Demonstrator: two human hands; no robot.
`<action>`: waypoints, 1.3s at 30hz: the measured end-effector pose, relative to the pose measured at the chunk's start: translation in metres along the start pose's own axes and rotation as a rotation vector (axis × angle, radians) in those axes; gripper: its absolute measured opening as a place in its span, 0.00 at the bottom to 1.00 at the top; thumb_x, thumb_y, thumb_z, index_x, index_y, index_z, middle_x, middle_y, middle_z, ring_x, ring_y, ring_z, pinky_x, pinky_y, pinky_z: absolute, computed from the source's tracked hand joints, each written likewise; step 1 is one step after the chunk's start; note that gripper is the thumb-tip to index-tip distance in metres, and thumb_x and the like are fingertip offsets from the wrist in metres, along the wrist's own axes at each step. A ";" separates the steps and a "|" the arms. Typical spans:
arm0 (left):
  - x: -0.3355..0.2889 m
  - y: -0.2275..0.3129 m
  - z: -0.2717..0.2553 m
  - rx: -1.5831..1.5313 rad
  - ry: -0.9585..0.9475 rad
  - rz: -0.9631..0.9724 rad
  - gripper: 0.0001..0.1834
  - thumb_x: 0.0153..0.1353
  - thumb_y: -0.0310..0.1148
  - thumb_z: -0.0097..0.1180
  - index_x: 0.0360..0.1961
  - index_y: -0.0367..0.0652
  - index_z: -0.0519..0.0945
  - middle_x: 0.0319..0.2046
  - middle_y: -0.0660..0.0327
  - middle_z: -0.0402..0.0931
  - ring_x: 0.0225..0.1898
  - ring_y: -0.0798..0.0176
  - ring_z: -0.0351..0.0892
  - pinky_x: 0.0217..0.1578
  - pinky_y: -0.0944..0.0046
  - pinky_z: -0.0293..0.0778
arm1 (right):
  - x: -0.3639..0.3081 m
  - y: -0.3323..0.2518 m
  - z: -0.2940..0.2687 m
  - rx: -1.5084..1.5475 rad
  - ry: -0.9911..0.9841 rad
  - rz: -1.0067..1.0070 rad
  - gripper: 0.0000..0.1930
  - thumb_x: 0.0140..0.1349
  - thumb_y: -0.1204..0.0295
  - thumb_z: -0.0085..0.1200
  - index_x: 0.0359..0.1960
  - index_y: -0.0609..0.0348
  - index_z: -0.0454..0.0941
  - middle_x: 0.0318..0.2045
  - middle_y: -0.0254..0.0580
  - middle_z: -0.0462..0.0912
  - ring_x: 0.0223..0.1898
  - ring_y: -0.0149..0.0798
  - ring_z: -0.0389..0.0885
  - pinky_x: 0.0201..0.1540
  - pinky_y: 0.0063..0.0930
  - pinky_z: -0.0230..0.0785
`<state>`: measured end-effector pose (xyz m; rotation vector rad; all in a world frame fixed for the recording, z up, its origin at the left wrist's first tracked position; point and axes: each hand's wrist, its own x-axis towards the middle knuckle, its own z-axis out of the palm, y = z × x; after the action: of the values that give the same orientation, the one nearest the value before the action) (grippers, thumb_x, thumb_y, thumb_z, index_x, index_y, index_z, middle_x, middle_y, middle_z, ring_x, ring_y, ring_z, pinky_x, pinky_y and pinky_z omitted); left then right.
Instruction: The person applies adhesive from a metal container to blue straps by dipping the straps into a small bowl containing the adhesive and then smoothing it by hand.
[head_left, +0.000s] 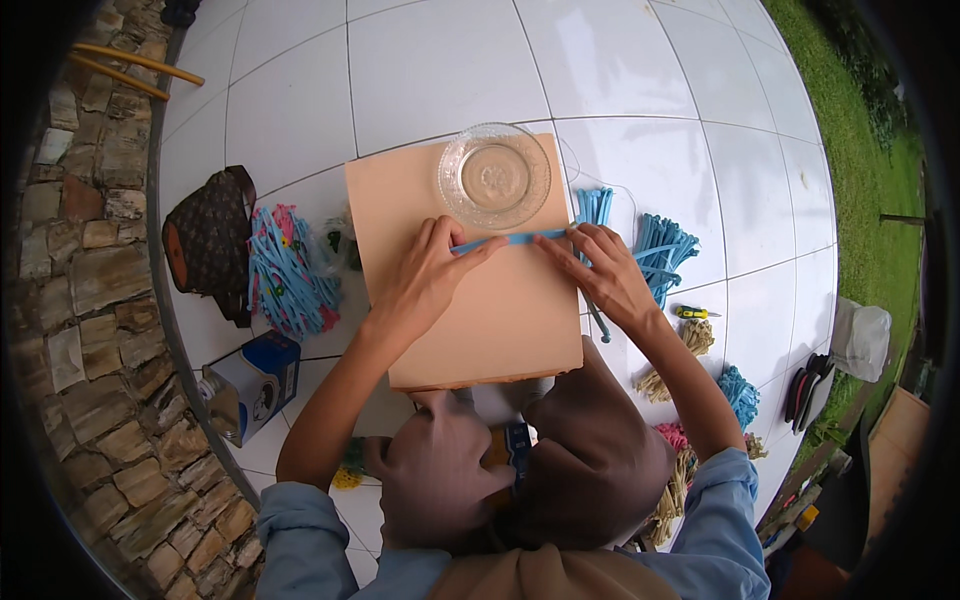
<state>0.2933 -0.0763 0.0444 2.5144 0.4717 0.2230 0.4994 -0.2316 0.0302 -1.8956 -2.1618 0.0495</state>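
Observation:
A light-blue flat strip (520,238) is stretched level between my two hands. My left hand (425,275) pinches its left end between thumb and fingers. My right hand (608,275) grips the other end, and a darker blue length trails down below that hand. Both hands are over a tan board (480,325) in front of my knees. Just beyond the strip, a clear round glass dish (494,178) rests on the board's far part.
Bundled blue strips (664,250) lie right of the board, near a yellow-handled screwdriver (695,312) and beige bundles (696,337). On the left are a blue-and-pink pile (285,270), a brown bag (208,235) and a blue tin (255,385). A stone wall (110,360) borders the tiles.

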 end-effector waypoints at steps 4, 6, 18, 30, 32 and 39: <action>-0.001 0.001 -0.002 0.005 -0.019 -0.020 0.21 0.57 0.29 0.53 0.51 0.64 0.76 0.34 0.58 0.63 0.37 0.58 0.67 0.39 0.64 0.68 | 0.002 -0.001 -0.001 -0.005 -0.027 0.004 0.33 0.53 0.78 0.43 0.64 0.46 0.57 0.37 0.43 0.70 0.47 0.46 0.70 0.54 0.38 0.63; 0.000 0.002 -0.002 0.007 -0.021 -0.022 0.21 0.58 0.29 0.53 0.51 0.64 0.76 0.34 0.58 0.63 0.37 0.58 0.67 0.39 0.63 0.68 | 0.002 -0.001 0.000 0.000 -0.062 0.020 0.33 0.53 0.78 0.43 0.64 0.46 0.58 0.38 0.43 0.70 0.48 0.46 0.70 0.54 0.38 0.63; 0.001 0.004 -0.002 0.030 -0.027 -0.033 0.21 0.58 0.26 0.51 0.51 0.63 0.76 0.35 0.58 0.64 0.38 0.57 0.68 0.39 0.63 0.68 | 0.002 0.004 0.006 0.166 0.164 0.088 0.33 0.48 0.77 0.56 0.60 0.46 0.63 0.38 0.41 0.73 0.43 0.44 0.73 0.45 0.36 0.67; -0.001 0.007 -0.006 0.034 -0.051 -0.049 0.32 0.49 0.16 0.45 0.54 0.62 0.73 0.35 0.58 0.62 0.39 0.58 0.68 0.41 0.64 0.69 | 0.062 -0.002 -0.037 0.264 -0.306 0.232 0.42 0.47 0.81 0.55 0.64 0.36 0.53 0.33 0.43 0.73 0.32 0.46 0.78 0.33 0.36 0.74; -0.001 0.006 -0.004 0.044 -0.048 -0.033 0.32 0.50 0.16 0.45 0.54 0.62 0.73 0.35 0.58 0.62 0.40 0.58 0.67 0.41 0.64 0.69 | 0.064 -0.002 -0.038 0.280 -0.325 0.217 0.42 0.47 0.81 0.55 0.64 0.36 0.53 0.34 0.44 0.73 0.32 0.47 0.79 0.31 0.36 0.75; -0.002 0.004 -0.002 0.050 -0.045 -0.036 0.32 0.50 0.17 0.46 0.54 0.63 0.73 0.35 0.59 0.62 0.41 0.59 0.67 0.42 0.64 0.69 | 0.049 0.001 -0.031 0.330 -0.175 0.234 0.35 0.47 0.79 0.56 0.58 0.40 0.61 0.35 0.44 0.72 0.36 0.46 0.77 0.34 0.34 0.74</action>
<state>0.2924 -0.0790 0.0487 2.5518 0.5107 0.1420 0.5015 -0.1876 0.0684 -1.9922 -1.8752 0.5987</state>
